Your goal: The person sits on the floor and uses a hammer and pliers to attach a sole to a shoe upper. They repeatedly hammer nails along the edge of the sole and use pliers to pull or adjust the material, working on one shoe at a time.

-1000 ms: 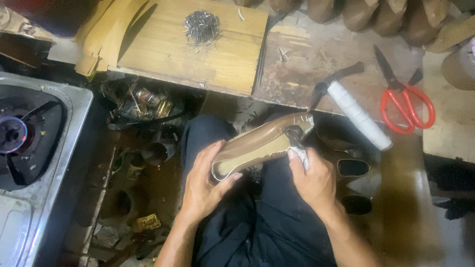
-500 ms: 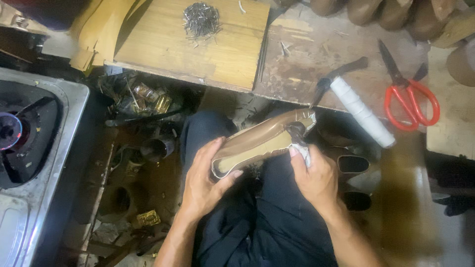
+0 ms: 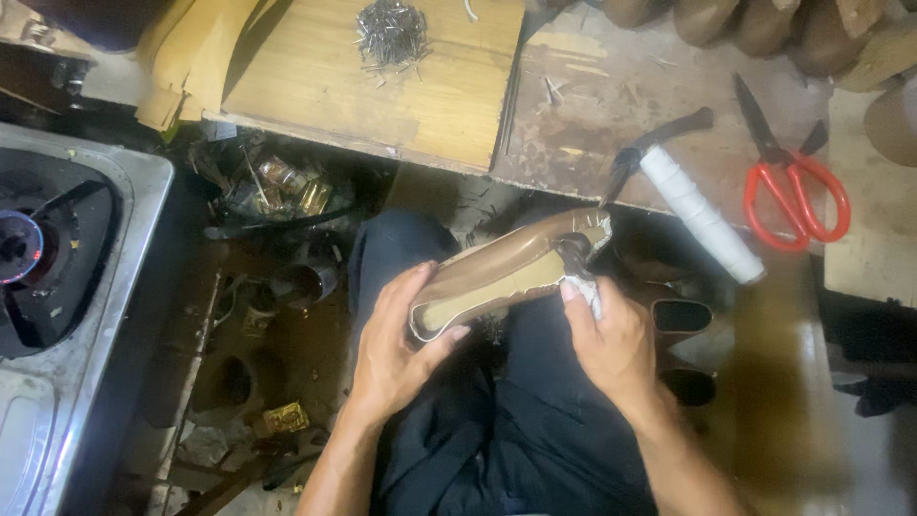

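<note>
A tan shoe upper on its last lies sole-up across my lap, above my dark trousers. My left hand grips its near end, thumb over the edge. My right hand presses a small white cloth against the shoe's far part near the heel. Both hands are closed on what they hold.
A wooden board carries a pile of small nails. Red-handled scissors and a white-handled tool lie on the worn bench at right. A gas stove stands at left. Cans and scraps litter the floor.
The shoe and both hands have barely shifted; my right hand keeps rubbing the cloth at the same spot. The view has drifted slightly.
</note>
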